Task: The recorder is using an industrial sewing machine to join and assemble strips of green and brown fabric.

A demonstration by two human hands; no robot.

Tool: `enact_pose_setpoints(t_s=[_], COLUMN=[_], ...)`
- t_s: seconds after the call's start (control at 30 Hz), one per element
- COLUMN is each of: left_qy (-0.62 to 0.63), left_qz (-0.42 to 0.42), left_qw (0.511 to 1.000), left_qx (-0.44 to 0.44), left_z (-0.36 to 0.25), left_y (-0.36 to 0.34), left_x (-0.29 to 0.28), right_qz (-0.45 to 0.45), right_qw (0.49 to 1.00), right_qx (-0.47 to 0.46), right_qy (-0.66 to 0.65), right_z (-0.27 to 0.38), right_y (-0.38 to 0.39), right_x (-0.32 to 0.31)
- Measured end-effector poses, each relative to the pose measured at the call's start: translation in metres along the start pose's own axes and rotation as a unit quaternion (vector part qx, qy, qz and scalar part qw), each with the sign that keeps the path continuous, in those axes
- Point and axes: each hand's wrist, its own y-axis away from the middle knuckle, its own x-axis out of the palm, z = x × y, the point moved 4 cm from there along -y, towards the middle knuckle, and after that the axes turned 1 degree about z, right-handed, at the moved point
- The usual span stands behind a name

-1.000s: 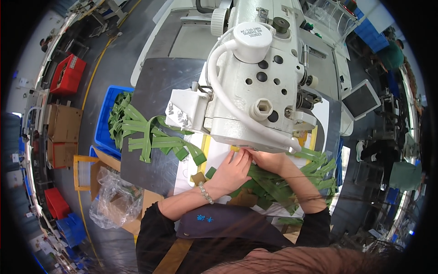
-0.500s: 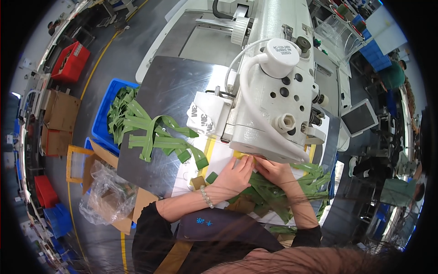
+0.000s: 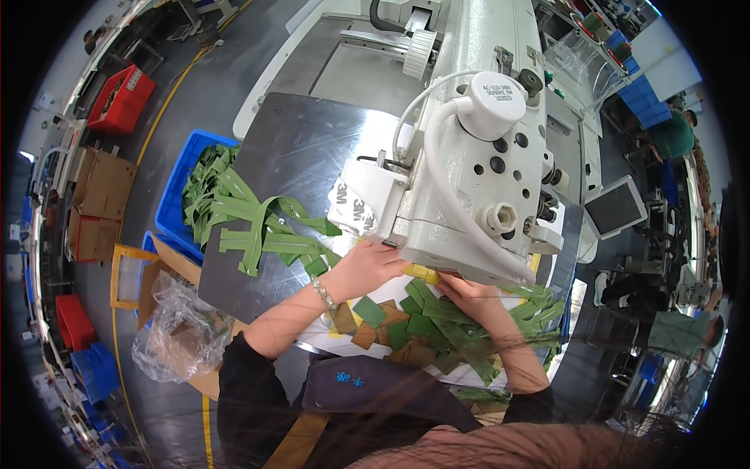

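A white industrial sewing machine [image 3: 461, 195] stands before me, its head overhanging the work. My left hand [image 3: 366, 267], a beaded bracelet at its wrist, lies beside the head's lower left edge. Its fingers are stretched out, their tips partly hidden there. My right hand [image 3: 474, 298] is at the front edge of the head, fingers curled together near a yellow piece [image 3: 422, 273]; what they hold is hidden. Green webbing straps [image 3: 445, 320] lie under and beside this hand. Small green and brown square patches [image 3: 383, 322] are spread on the white surface between my forearms.
More green straps [image 3: 266, 227] hang from a blue bin [image 3: 173, 187] across the metal plate [image 3: 273, 148] at left. Below it is an open cardboard box with clear plastic [image 3: 176, 336]. A screen [image 3: 613, 205] stands at right. Red bins [image 3: 121, 99] are at far left.
My left hand has moved left and slightly away from me, apart from the right hand, uncovering the patches and the yellow piece. My right hand has shifted slightly right. The view has shifted a little.
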Motion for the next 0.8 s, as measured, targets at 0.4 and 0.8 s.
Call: enact_pose_setpoints(t_s=[0.4, 0.8], left_qy=[0.063, -0.072], left_qz=[0.107, 0.04], left_qw=[0.992, 0.993], left_qx=[0.01, 0.079], left_z=[0.021, -0.004], left_y=[0.0, -0.008], left_x=[0.026, 0.006], right_qz=[0.024, 0.002], right_qw=[0.997, 1.0], right_qx=[0.04, -0.011], right_qy=[-0.059, 0.0], right_z=[-0.02, 0.002], right_y=[0.012, -0.002], right_x=[0.016, 0.002])
